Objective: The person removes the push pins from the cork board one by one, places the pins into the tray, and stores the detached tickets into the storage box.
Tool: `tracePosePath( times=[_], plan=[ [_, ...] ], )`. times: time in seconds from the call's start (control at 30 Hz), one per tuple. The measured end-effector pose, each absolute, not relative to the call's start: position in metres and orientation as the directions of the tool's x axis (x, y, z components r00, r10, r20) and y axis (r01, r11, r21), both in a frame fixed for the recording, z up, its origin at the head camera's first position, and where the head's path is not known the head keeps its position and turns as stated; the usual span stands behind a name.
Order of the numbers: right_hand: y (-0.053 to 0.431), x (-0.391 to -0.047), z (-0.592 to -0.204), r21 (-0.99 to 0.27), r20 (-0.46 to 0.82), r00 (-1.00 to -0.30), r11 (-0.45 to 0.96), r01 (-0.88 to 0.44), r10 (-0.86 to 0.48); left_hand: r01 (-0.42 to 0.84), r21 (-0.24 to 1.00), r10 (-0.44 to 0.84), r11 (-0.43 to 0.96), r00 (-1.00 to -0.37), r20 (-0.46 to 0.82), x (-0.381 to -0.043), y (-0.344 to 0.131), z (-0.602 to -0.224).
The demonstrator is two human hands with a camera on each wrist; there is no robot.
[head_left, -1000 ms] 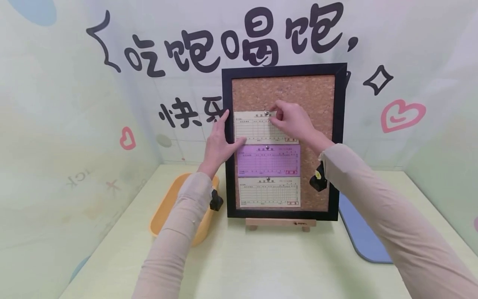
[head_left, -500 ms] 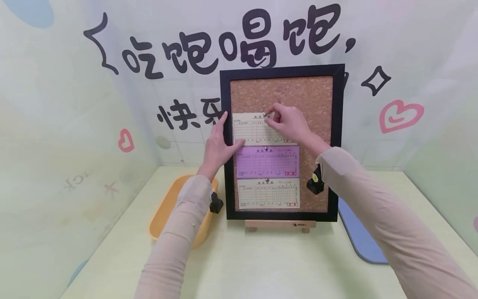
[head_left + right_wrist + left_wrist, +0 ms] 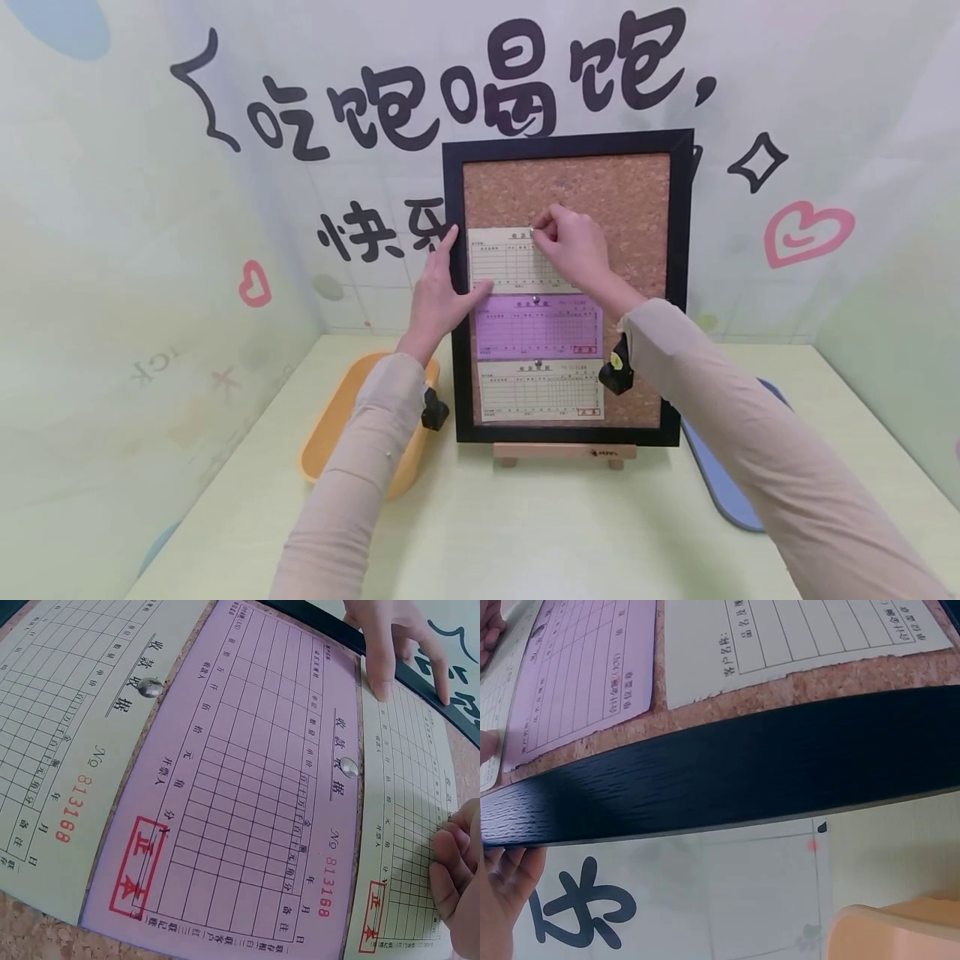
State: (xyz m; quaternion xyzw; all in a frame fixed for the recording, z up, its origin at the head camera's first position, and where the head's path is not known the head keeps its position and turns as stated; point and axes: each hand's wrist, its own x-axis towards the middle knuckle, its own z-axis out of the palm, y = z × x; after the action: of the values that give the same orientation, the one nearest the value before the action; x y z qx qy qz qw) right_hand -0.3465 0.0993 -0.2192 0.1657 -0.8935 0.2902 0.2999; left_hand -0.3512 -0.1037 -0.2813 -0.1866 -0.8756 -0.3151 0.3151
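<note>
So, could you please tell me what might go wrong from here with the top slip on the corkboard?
The top slip might swing askew if the pin at the fingertips of the right hand is loose when the left hand lifts its thumb. The corkboard rests on a wooden stand, so a hard push could shift it. The purple slip lies close below, so slipping downward might cause overlap.

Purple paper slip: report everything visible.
The purple rectangular paper slip has a black printed grid, red number 813168 and red boxed stamp. It lies flat against the black-framed brown cork board, between two cream paper slips. A round silver metallic-looking pin sits at its top; neither the left hand nor the right hand touches it.
</note>
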Motion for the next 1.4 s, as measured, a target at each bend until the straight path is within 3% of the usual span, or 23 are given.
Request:
tracePosePath(
  times=[0.27, 0.6, 1.4],
  plan=[
    [0.1, -0.347, -0.217, -0.436, 0.625, -0.772, 0.767, -0.471, -0.118, 0.526, 0.44, 0.129, 0.727, -0.735, 0.666, -0.35, -0.103, -0.28],
    [0.096, -0.344, -0.204, -0.426, 0.508, -0.839, 0.789, -0.442, -0.196, 0.533, 0.437, 0.129, 0.725, -0.728, 0.673, -0.349, -0.11, -0.279],
    [0.112, -0.342, -0.214, -0.406, 0.526, -0.809, 0.758, -0.511, -0.263, 0.543, 0.442, 0.136, 0.714, -0.727, 0.673, -0.35, -0.104, -0.282]
  ],
)
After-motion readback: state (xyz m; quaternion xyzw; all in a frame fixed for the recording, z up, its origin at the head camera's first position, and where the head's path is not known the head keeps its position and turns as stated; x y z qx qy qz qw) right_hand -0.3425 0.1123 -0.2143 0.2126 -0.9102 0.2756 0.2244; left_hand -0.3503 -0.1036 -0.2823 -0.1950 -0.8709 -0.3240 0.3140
